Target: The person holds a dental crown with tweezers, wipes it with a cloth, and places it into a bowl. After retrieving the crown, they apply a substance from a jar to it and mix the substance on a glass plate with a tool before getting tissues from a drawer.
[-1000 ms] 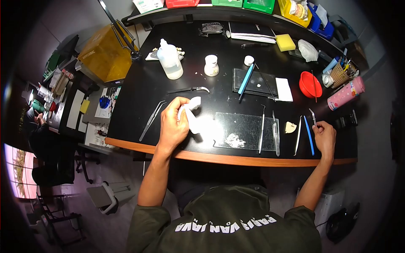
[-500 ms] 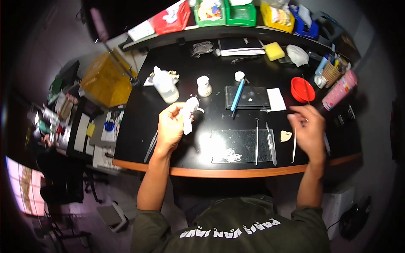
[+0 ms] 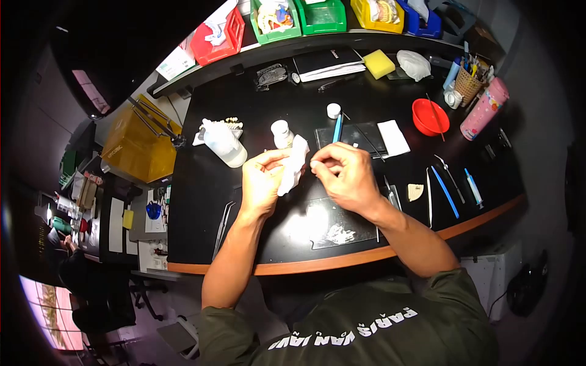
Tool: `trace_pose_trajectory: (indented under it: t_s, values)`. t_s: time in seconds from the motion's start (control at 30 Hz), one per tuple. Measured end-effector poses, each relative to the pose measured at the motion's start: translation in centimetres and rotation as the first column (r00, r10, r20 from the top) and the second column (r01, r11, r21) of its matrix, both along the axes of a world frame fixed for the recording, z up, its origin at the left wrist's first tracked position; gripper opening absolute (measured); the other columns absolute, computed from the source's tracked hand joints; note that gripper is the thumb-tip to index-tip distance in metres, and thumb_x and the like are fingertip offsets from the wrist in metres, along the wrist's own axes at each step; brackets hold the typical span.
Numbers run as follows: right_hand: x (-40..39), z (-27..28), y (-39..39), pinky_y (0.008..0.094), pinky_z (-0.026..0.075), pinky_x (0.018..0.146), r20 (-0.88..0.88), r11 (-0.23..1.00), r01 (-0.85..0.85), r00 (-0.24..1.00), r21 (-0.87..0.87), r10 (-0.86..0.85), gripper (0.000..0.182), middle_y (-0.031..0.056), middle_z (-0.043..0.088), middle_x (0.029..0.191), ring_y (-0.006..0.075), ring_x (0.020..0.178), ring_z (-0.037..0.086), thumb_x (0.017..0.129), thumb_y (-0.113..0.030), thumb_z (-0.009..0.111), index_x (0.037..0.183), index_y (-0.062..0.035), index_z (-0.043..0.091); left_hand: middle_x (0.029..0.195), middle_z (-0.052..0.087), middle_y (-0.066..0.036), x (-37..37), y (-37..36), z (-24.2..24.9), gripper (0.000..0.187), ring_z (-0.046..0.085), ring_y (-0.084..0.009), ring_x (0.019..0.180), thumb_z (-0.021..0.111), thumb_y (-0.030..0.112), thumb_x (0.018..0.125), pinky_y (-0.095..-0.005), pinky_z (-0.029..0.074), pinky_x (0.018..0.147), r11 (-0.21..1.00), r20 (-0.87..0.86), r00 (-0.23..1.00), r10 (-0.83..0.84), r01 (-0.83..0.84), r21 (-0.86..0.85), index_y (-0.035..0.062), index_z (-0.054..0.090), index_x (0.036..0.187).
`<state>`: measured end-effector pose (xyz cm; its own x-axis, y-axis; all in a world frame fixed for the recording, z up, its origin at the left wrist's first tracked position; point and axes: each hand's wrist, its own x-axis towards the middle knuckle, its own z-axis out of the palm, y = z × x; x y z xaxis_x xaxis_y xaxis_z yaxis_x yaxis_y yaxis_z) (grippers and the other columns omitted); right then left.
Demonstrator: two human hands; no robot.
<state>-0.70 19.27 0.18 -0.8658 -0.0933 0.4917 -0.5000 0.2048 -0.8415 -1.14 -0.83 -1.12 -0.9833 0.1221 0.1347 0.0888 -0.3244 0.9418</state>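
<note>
My left hand [image 3: 264, 186] is closed on a crumpled white tissue [image 3: 295, 166], which stands up from between thumb and fingers; anything wrapped inside is hidden. Just right of it, my right hand [image 3: 351, 177] has thumb and index finger pinched together, a small gap from the tissue. Whatever lies in that pinch is too small to tell. Below both hands is a glass slab [image 3: 342, 229] with white residue. A small white jar [image 3: 281, 133] stands behind the tissue, and a dark pad [image 3: 366, 137] lies behind my right hand.
Left are a translucent squeeze bottle [image 3: 227, 146] and tweezers [image 3: 223, 229]. Right lie a cream-coloured piece [image 3: 415, 192], a blue-handled tool [image 3: 445, 192] and a syringe [image 3: 473, 188]. Farther back stand a red bowl [image 3: 430, 119] and pink bottle [image 3: 485, 110]. A person [image 3: 73, 250] sits far left.
My right hand has moved left from the table's right side to beside the tissue. The tissue in my left hand now stands more upright. The whole view has shifted somewhat.
</note>
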Motion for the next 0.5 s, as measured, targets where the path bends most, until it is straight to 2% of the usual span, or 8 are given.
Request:
trace_pose_trajectory:
  t_s: [0.1, 0.17, 0.2, 0.3, 0.33, 0.37, 0.43, 0.5]
  values:
    - [-0.2, -0.7, 0.1, 0.0289, 0.059, 0.063, 0.101, 0.991, -0.036, 0.994, -0.126, 0.049, 0.012, 0.0122, 0.070, 0.091, 0.0174, 0.073, 0.072, 0.088, -0.003, 0.076, 0.099, 0.0012, 0.073, 0.104, 0.078, -0.016, 0.3, 0.1, 0.4, 0.025, 0.077, -0.0177, 0.090, 0.080, -0.001, 0.092, -0.0288, 0.063, 0.083, 0.999, -0.004, 0.999, 0.034, -0.034, -0.031, -0.0081, 0.073, 0.115]
    - [1.0, 1.5, -0.3, 0.0290, 0.061, 0.067, -0.027, 0.988, -0.148, 0.989, -0.045, 0.147, 0.029, 0.0114, 0.069, 0.100, 0.0162, 0.080, 0.071, 0.085, -0.006, 0.080, 0.112, -0.0010, 0.073, 0.104, 0.078, -0.015, 0.4, 0.6, -0.2, 0.024, 0.076, -0.0167, 0.092, 0.079, -0.002, 0.092, -0.0283, 0.063, 0.083, 0.992, -0.088, 0.992, 0.086, -0.093, -0.082, -0.0079, 0.073, 0.115]
    - [1.3, 1.9, -0.2, 0.0301, 0.062, 0.069, -0.055, 0.973, -0.198, 0.977, 0.114, 0.206, 0.044, 0.0101, 0.066, 0.103, 0.0152, 0.083, 0.069, 0.080, -0.009, 0.085, 0.122, -0.0032, 0.072, 0.104, 0.078, -0.015, 0.5, 0.8, -0.5, 0.024, 0.076, -0.0162, 0.092, 0.079, -0.003, 0.092, -0.0280, 0.063, 0.083, 0.986, -0.132, 0.985, 0.112, -0.127, -0.106, -0.0078, 0.073, 0.115]
    - [1.3, 0.0, -1.2, 0.0345, 0.059, 0.068, -0.274, 0.977, -0.080, 0.952, 0.196, 0.133, 0.030, 0.0102, 0.067, 0.093, 0.0219, 0.079, 0.071, 0.080, 0.002, 0.079, 0.109, -0.0024, 0.077, 0.104, 0.078, -0.014, 0.8, 0.8, -0.2, 0.024, 0.075, -0.0155, 0.095, 0.078, -0.004, 0.093, -0.0278, 0.062, 0.085, 0.982, -0.057, 0.994, 0.094, -0.102, -0.158, -0.0076, 0.073, 0.116]
    - [1.5, 0.2, -1.2, 0.0356, 0.058, 0.068, -0.244, 0.985, -0.053, 0.965, 0.163, 0.093, 0.023, 0.0109, 0.068, 0.090, 0.0247, 0.078, 0.072, 0.080, 0.008, 0.075, 0.101, -0.0008, 0.077, 0.105, 0.078, -0.014, 0.9, 0.7, -0.2, 0.024, 0.076, -0.0156, 0.095, 0.079, -0.004, 0.093, -0.0278, 0.062, 0.085, 0.989, -0.020, 0.996, 0.088, -0.090, -0.115, -0.0076, 0.073, 0.116]
    - [1.4, 0.1, -1.1, 0.0358, 0.058, 0.069, -0.225, 0.990, -0.025, 0.973, 0.138, 0.055, 0.020, 0.0116, 0.069, 0.090, 0.0258, 0.077, 0.073, 0.081, 0.007, 0.076, 0.100, -0.0006, 0.077, 0.105, 0.078, -0.015, 0.8, 0.7, -0.2, 0.024, 0.076, -0.0158, 0.095, 0.079, -0.004, 0.093, -0.0279, 0.062, 0.085, 0.994, 0.010, 0.997, 0.080, -0.080, -0.069, -0.0076, 0.073, 0.116]
    - [0.9, -0.3, -0.7, 0.0322, 0.059, 0.066, -0.220, 0.996, 0.007, 0.975, 0.086, 0.012, 0.013, 0.0116, 0.070, 0.091, 0.0208, 0.076, 0.074, 0.086, 0.005, 0.077, 0.098, 0.0011, 0.076, 0.106, 0.079, -0.015, 0.6, 0.8, -0.1, 0.025, 0.076, -0.0160, 0.095, 0.079, -0.003, 0.093, -0.0281, 0.062, 0.086, 0.998, 0.049, 0.997, 0.066, -0.066, -0.005, -0.0076, 0.073, 0.117]
    - [0.9, 0.2, -0.4, 0.0290, 0.060, 0.063, -0.031, 1.000, 0.000, 1.000, -0.001, 0.000, 0.008, 0.0113, 0.070, 0.091, 0.0166, 0.076, 0.073, 0.089, 0.003, 0.077, 0.097, 0.0025, 0.076, 0.107, 0.079, -0.016, 0.7, 0.7, -0.1, 0.027, 0.076, -0.0163, 0.095, 0.080, -0.002, 0.093, -0.0284, 0.062, 0.086, 0.998, 0.073, 0.996, 0.058, -0.060, 0.027, -0.0077, 0.073, 0.119]
